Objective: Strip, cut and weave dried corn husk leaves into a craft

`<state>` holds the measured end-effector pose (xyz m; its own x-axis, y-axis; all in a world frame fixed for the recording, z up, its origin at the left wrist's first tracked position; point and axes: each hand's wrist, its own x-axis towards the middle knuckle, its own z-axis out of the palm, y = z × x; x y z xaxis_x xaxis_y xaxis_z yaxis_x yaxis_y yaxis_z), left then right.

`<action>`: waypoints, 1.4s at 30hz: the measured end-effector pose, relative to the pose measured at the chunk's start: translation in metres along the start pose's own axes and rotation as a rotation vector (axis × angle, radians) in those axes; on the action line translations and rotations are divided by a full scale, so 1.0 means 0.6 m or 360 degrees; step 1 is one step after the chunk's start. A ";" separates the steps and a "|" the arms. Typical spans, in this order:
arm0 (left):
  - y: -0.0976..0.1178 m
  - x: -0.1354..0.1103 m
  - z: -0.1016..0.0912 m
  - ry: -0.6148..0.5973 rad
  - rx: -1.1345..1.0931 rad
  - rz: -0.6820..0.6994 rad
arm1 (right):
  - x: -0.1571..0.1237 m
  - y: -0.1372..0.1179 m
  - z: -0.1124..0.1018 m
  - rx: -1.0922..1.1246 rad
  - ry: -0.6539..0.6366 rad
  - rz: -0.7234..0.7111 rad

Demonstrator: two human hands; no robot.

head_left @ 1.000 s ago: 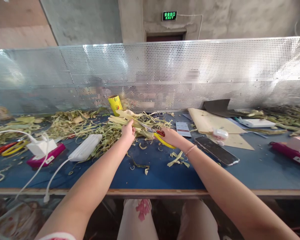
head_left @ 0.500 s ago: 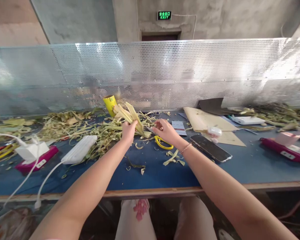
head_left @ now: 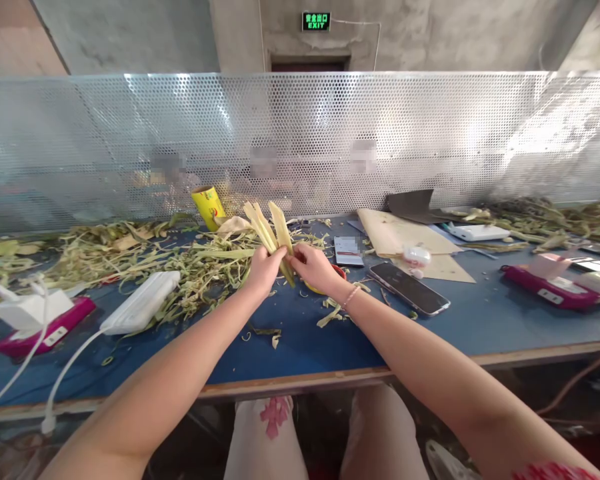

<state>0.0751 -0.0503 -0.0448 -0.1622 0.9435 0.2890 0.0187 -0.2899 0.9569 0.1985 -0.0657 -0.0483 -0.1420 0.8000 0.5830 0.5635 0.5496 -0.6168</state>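
Observation:
My left hand (head_left: 266,267) is closed around the lower part of a bundle of pale yellow-green leaf strips (head_left: 263,223), which fan upward above the table. Beside it, my right hand (head_left: 314,265) pinches the bundle's right side near the base, and the two hands almost meet. The fingertips of the right hand partly hide what they grip. Under that hand lies a yellow loop (head_left: 314,288) like a scissors handle, mostly covered. Around and behind the hands is a heap of dry plant scraps (head_left: 205,270).
A yellow roll (head_left: 208,207) stands before the perforated metal screen (head_left: 300,133). To the right lie a phone (head_left: 410,288), a card (head_left: 349,251), brown paper (head_left: 405,233) and a magenta power strip (head_left: 550,287). Leftward are a white power bank (head_left: 143,301) and another power strip (head_left: 45,327).
My right hand has moved left from beside the bundle to grip its base. The strips now stand more upright and spread apart. The whole view has shifted slightly.

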 end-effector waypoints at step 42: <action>0.022 -0.002 -0.011 -0.0511 0.0208 -0.0433 | 0.057 0.131 -0.135 0.1337 0.1401 0.0761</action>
<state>0.0692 -0.0561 -0.0328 0.1357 0.9908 0.0008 0.1459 -0.0208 0.9891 0.3037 -0.0145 -0.0343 0.6864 0.7080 0.1663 -0.3130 0.4940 -0.8112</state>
